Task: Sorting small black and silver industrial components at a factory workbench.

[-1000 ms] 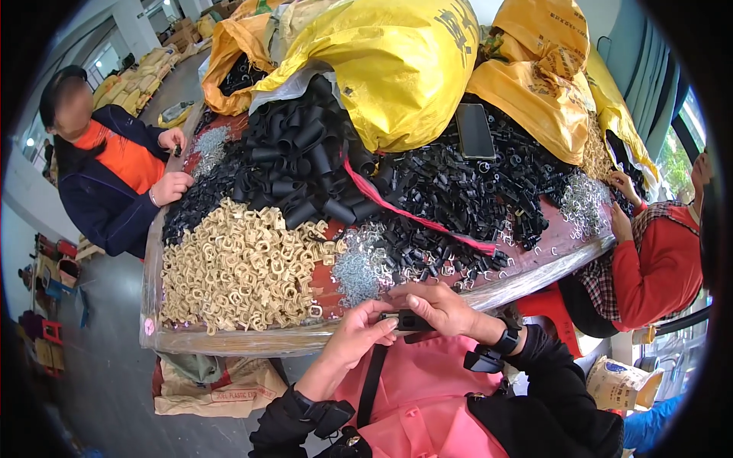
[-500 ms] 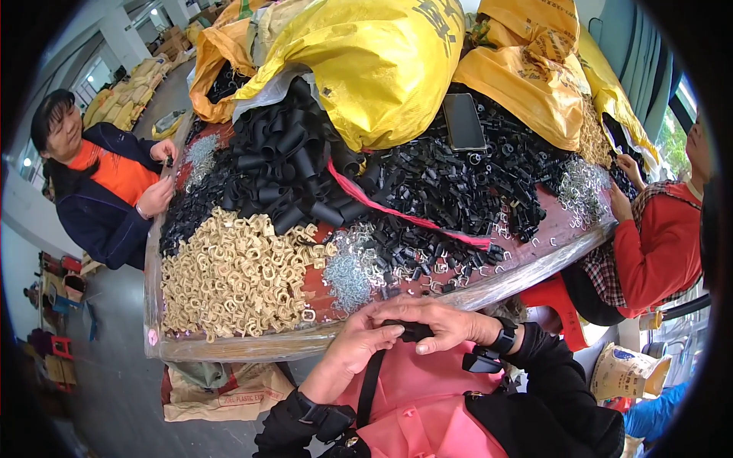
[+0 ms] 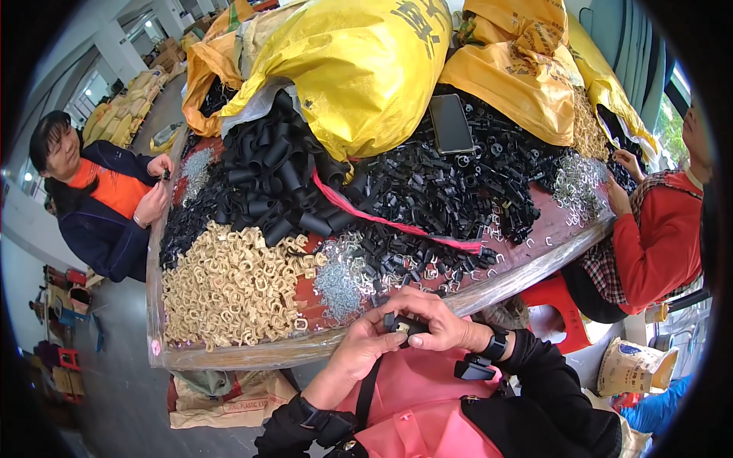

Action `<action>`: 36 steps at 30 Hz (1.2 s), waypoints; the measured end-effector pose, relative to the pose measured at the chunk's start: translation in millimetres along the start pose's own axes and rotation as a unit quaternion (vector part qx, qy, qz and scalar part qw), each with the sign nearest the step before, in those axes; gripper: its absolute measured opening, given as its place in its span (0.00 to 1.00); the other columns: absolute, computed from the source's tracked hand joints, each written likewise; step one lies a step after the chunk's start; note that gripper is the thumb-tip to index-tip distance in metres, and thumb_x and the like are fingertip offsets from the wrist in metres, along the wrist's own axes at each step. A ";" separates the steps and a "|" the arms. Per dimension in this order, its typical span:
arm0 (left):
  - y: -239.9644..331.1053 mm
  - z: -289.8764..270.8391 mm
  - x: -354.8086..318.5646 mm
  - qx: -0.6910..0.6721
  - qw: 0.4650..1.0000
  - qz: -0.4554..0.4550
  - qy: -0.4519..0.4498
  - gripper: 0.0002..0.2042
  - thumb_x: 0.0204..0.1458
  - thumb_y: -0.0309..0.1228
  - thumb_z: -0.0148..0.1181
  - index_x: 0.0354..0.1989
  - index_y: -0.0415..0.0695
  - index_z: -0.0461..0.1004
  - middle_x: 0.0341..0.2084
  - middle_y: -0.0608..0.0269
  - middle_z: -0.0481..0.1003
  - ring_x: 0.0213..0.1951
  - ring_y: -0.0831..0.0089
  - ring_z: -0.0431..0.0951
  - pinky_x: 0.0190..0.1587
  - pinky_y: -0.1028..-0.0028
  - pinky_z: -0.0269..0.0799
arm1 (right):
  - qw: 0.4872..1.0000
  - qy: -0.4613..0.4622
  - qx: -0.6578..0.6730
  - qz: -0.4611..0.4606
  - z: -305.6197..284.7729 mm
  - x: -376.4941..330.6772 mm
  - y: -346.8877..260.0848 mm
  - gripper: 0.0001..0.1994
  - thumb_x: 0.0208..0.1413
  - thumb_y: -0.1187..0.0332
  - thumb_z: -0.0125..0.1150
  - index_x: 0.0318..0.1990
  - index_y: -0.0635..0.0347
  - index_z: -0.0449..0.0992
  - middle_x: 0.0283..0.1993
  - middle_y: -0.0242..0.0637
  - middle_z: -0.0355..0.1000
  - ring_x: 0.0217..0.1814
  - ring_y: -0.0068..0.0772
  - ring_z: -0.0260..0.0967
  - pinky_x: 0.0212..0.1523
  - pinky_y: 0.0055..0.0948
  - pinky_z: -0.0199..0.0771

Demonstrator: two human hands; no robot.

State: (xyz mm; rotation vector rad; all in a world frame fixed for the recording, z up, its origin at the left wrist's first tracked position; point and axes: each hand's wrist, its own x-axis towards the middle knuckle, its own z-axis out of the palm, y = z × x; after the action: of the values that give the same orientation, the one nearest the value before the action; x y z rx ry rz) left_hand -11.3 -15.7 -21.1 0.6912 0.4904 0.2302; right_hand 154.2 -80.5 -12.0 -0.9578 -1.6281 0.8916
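Observation:
Both hands meet in front of my pink apron (image 3: pixel 397 397), just off the near edge of the table. Between them is a small black plastic part (image 3: pixel 414 326) with a beige bit showing in it. My left hand (image 3: pixel 363 349) grips its left end with thumb and fingers. My right hand (image 3: pixel 441 320) closes round the other side, thumb below and fingers over the top. Closest to the hands on the table are a pile of small silvery screws or pins (image 3: pixel 338 288) and scattered black plastic parts (image 3: pixel 412 263).
A heap of beige U-shaped pieces (image 3: pixel 229 290) covers the table's left front. Behind lie black tubes (image 3: pixel 275 164), a red strip (image 3: pixel 366 215), a phone (image 3: pixel 452 124) and a big yellow sack (image 3: pixel 366 69). Co-workers sit left (image 3: pixel 99 198) and right (image 3: pixel 657 237); a red stool (image 3: pixel 561 309) stands nearby.
The black part has turned in my hands, and a beige bit now shows in it. My right fingers have lifted somewhat. The whole view has shifted slightly.

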 end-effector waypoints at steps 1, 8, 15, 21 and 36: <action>0.2 2.2 0.3 0.000 1.000 0.004 0.008 0.18 0.44 0.20 0.56 0.46 0.41 0.64 0.34 0.67 0.69 0.35 0.80 0.70 0.36 0.83 0.67 | 1.000 0.016 -0.006 -0.003 1.1 -0.5 0.0 0.27 0.44 0.54 0.53 0.45 0.68 0.64 0.41 0.45 0.64 0.41 0.41 0.62 0.44 0.33 0.62; -0.2 -2.3 3.7 0.037 0.999 0.025 0.008 0.14 0.46 0.24 0.55 0.43 0.40 0.65 0.32 0.66 0.70 0.33 0.81 0.71 0.34 0.82 0.68 | 0.998 0.047 -0.016 -0.037 1.3 1.9 4.9 0.24 0.45 0.55 0.53 0.45 0.67 0.65 0.39 0.44 0.65 0.40 0.40 0.62 0.42 0.32 0.62; 1.8 -5.1 4.6 0.053 0.998 0.019 0.030 0.10 0.50 0.27 0.52 0.40 0.39 0.67 0.30 0.65 0.71 0.29 0.81 0.72 0.33 0.81 0.70 | 0.999 0.036 -0.007 -0.009 0.3 2.2 14.8 0.22 0.46 0.59 0.54 0.46 0.65 0.65 0.39 0.43 0.65 0.40 0.38 0.63 0.42 0.32 0.63; -1.7 -20.8 11.4 0.117 0.985 0.091 0.093 0.10 0.50 0.27 0.52 0.40 0.39 0.67 0.27 0.66 0.71 0.27 0.81 0.72 0.31 0.82 0.70 | 0.989 0.106 -0.073 0.067 10.8 6.1 10.6 0.20 0.47 0.62 0.54 0.45 0.64 0.65 0.37 0.43 0.66 0.40 0.40 0.64 0.41 0.34 0.64; 9.3 -34.8 24.0 0.235 0.951 0.083 0.181 0.07 0.47 0.25 0.56 0.33 0.38 0.66 0.27 0.66 0.71 0.27 0.81 0.72 0.29 0.83 0.71 | 0.969 0.018 -0.188 0.158 7.5 10.5 27.1 0.17 0.44 0.69 0.54 0.44 0.64 0.64 0.36 0.45 0.62 0.37 0.41 0.64 0.37 0.32 0.65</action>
State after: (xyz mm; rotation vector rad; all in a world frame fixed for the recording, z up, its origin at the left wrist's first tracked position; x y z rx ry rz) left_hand -8.5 19.2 -46.5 1.1687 0.8543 0.4096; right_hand 149.5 -60.6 -33.9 -1.5211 -1.6728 0.7803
